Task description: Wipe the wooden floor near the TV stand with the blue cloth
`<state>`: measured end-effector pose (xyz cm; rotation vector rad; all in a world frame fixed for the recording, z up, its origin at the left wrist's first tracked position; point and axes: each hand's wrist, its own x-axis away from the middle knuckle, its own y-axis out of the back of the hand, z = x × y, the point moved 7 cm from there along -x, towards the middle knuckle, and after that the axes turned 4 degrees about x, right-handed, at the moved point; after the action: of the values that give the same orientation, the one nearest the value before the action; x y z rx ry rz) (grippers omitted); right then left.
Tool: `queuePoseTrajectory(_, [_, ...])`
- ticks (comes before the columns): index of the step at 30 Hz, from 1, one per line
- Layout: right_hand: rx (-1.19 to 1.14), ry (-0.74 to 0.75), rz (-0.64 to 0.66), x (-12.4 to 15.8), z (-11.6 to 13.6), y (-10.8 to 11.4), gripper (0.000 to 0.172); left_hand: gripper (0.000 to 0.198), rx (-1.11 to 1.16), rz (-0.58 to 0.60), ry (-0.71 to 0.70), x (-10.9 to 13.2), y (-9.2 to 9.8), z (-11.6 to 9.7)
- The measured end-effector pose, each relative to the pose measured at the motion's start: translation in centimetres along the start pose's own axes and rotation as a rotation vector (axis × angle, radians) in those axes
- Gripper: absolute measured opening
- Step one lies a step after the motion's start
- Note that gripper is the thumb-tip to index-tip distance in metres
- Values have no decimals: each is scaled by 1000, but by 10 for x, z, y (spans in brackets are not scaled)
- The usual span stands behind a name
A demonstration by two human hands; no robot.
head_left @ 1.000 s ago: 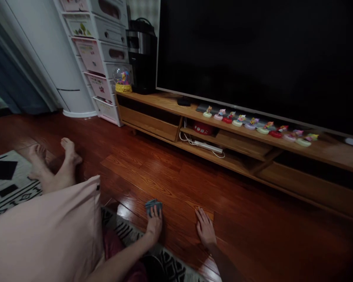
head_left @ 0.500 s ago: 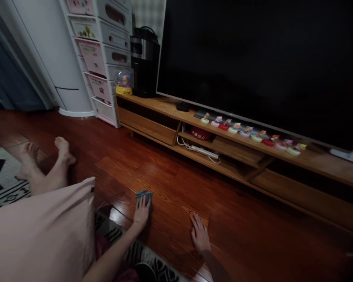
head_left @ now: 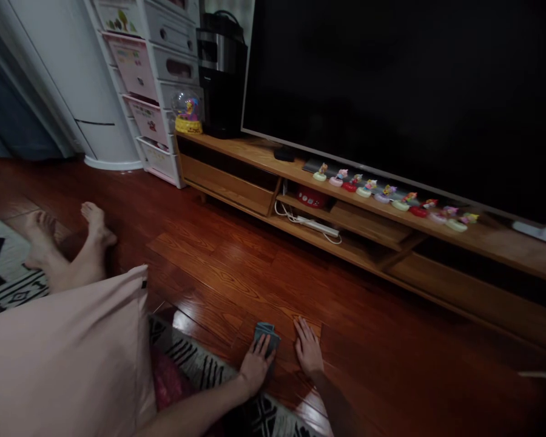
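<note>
My left hand (head_left: pixel 255 368) presses down on a folded blue-grey cloth (head_left: pixel 264 329) on the shiny reddish-brown wooden floor (head_left: pixel 236 267). Its fingers lie over the cloth, and part of the cloth is hidden beneath them. To the right, my right hand (head_left: pixel 308 349) rests flat on the floorboards with its fingers stretched out and nothing in it. A short gap of floor separates the two hands.
A low wooden TV stand (head_left: pixel 236 200) runs across the front, bearing a large television (head_left: pixel 391 91) and a row of small figurines (head_left: pixel 368 187). A pink cushion (head_left: pixel 68 352) lies at lower left, near two bare feet (head_left: pixel 93 227). A patterned rug (head_left: pixel 200 364) borders the floor.
My left hand has slid the cloth to the right and nearer to me, closer to my right hand. The right hand stays nearly in place on the floor. The view has tilted slightly.
</note>
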<state>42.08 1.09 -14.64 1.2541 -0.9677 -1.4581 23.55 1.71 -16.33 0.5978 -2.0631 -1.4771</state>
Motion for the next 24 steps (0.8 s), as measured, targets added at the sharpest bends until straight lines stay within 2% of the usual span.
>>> queuePoseTrajectory(2, [4, -5, 7, 0, -1, -2, 68, 61, 23, -11, 5, -5, 18, 19])
queuePoseTrajectory(3, [6, -7, 10, 0, -2, -2, 68, 64, 29, -27, 38, -7, 31, 36])
queuePoseTrajectory(5, [8, -11, 14, 1, -2, -3, 69, 69, 23, -83, 150, -6, 64, 81])
queuePoseTrajectory(8, [8, -18, 9, 1, -2, -3, 69, 70, -36, -144, 458, 13, 103, 155])
queuePoseTrajectory(10, [7, -17, 2, 1, -2, -2, 68, 68, -92, -193, 630, 31, 119, 191])
queuePoseTrajectory(11, [8, -15, -3, 1, -2, -1, 68, 67, -117, -206, 683, 39, 122, 202])
queuePoseTrajectory(13, [10, -8, -11, 0, -1, 0, 68, 65, -146, -203, 719, 47, 121, 209])
queuePoseTrajectory(15, [14, -1, -16, 0, 0, 1, 68, 64, -141, -170, 673, 43, 111, 197])
queuePoseTrajectory(17, [17, 3, -18, 0, 1, 2, 67, 63, -121, -143, 553, 32, 94, 168])
queuePoseTrajectory(22, [18, 3, -6, -1, 3, 4, 67, 59, -27, -71, 58, 3, 28, 54])
queuePoseTrajectory(24, [18, 5, -2, -1, 4, 4, 68, 58, -5, -62, -90, -1, 8, 20])
